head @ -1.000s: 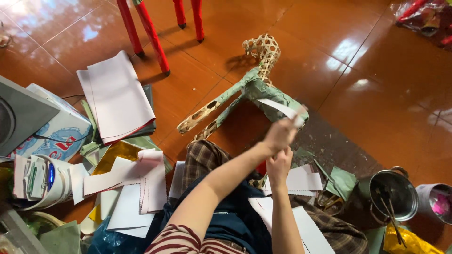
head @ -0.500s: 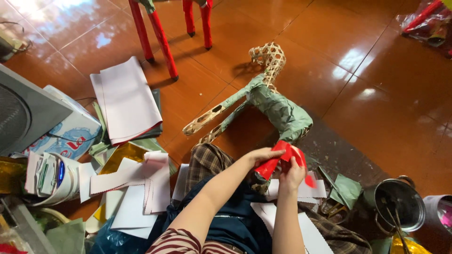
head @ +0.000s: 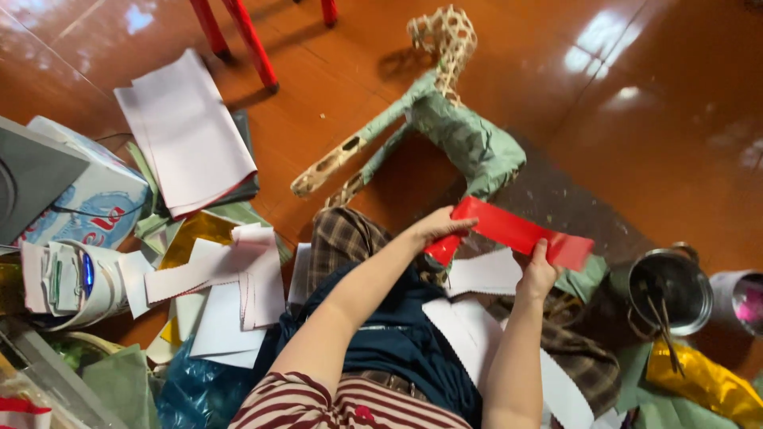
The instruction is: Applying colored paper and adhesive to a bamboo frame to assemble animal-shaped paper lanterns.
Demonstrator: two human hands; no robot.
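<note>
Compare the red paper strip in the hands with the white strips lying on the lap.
The red paper strip is glossy and held in the air between left hand and right hand; the white strips are matt and rest loose on the lap. Both are long, flat paper pieces.

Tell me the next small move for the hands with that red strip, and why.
Probably carry the red paper strip forward onto the paper-covered frame figure. The left hand and right hand hold its two ends stretched flat, just short of the figure's green body.
</note>
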